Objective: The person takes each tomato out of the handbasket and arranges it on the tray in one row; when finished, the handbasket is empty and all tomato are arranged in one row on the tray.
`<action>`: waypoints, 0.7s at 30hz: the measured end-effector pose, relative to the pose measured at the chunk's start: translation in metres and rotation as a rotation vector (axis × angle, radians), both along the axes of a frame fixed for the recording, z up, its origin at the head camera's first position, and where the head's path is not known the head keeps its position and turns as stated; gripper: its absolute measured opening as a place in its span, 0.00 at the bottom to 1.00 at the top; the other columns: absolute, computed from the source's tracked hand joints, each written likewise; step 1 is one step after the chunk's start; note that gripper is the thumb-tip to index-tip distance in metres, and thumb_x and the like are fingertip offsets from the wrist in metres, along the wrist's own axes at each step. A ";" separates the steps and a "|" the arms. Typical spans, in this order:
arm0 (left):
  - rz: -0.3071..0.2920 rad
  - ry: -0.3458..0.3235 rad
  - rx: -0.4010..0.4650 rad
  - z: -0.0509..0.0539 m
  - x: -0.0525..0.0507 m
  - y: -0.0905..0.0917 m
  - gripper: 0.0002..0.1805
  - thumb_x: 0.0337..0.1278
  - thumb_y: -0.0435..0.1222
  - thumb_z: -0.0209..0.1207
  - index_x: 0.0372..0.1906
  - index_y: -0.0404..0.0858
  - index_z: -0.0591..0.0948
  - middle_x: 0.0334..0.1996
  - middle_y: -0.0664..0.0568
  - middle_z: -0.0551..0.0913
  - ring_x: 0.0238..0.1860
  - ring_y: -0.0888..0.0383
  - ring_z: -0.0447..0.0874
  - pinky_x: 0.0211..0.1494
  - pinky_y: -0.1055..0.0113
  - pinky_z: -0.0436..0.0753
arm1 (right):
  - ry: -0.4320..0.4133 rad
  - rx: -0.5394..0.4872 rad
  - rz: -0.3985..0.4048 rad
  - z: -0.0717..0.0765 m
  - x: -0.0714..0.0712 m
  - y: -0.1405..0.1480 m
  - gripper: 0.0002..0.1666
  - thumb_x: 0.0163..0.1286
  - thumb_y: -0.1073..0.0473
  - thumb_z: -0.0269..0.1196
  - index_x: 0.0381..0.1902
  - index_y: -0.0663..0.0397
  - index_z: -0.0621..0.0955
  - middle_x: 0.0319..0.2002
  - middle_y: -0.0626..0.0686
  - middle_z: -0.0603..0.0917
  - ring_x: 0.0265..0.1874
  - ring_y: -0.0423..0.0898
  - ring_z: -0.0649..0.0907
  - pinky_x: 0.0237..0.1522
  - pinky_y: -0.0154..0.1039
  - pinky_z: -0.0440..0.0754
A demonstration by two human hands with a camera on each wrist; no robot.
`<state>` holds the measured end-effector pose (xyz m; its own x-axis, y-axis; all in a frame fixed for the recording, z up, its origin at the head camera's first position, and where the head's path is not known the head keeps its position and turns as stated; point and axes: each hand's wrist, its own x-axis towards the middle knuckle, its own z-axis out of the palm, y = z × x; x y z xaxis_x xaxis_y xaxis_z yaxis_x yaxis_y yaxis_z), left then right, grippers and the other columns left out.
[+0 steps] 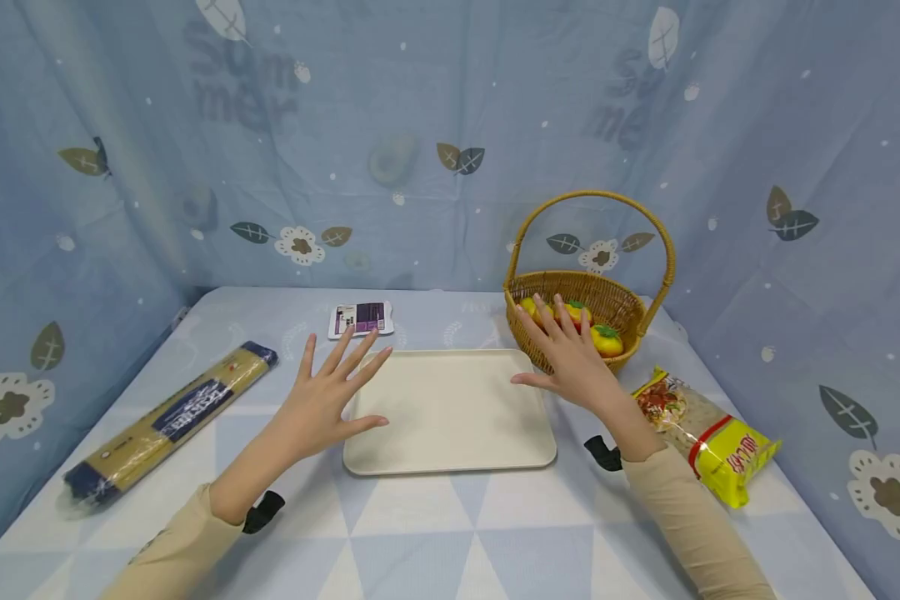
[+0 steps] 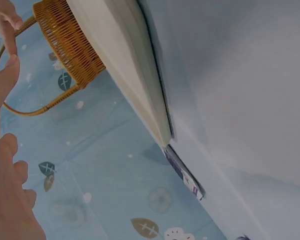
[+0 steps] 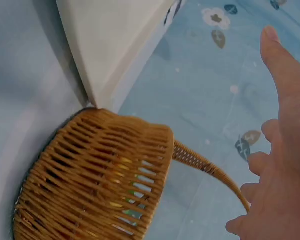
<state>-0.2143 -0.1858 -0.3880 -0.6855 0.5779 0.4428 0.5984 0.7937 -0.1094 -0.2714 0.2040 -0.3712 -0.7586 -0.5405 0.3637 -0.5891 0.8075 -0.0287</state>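
Fingers spread, my left hand (image 1: 326,408) hovers at the left edge of a cream tray (image 1: 450,417) and holds nothing. On the other side, my right hand (image 1: 573,362) is spread as well, with nothing in it. It hangs in front of a wicker basket (image 1: 626,312) and covers part of it. Inside the basket lie yellow-red toy fruits (image 1: 606,340) with green tops. In the right wrist view the basket (image 3: 95,175) stands close to the tray's corner (image 3: 97,90), with the right thumb (image 3: 282,65) extended. The left wrist view shows the left hand (image 2: 12,185) away from the tray.
On the left lies a long pack of dried noodles (image 1: 176,417) in clear wrap. A small flat purple-and-white package (image 1: 362,318) sits behind the tray. At the right is a yellow-ended bag (image 1: 705,433) printed with a food picture. Patterned blue curtains (image 1: 420,125) surround the table.
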 end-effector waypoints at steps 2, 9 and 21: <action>0.000 -0.025 0.008 0.000 0.003 -0.003 0.53 0.50 0.67 0.58 0.77 0.48 0.54 0.78 0.51 0.43 0.76 0.46 0.35 0.70 0.35 0.28 | -0.013 -0.008 -0.008 0.001 -0.003 0.004 0.60 0.57 0.31 0.65 0.77 0.48 0.50 0.77 0.55 0.37 0.74 0.61 0.36 0.66 0.72 0.35; 0.017 -0.255 0.092 -0.006 0.015 -0.017 0.58 0.51 0.65 0.60 0.78 0.49 0.42 0.78 0.53 0.38 0.76 0.48 0.32 0.73 0.44 0.25 | -0.111 -0.018 -0.050 0.001 -0.014 0.018 0.60 0.61 0.33 0.62 0.78 0.43 0.43 0.77 0.55 0.34 0.73 0.57 0.32 0.68 0.65 0.27; 0.059 -0.677 0.335 -0.022 0.032 -0.037 0.63 0.43 0.64 0.64 0.78 0.45 0.43 0.75 0.37 0.47 0.71 0.31 0.47 0.67 0.35 0.57 | -0.344 -0.152 -0.064 0.008 -0.026 0.037 0.48 0.71 0.38 0.54 0.78 0.48 0.46 0.76 0.62 0.42 0.73 0.61 0.36 0.69 0.66 0.30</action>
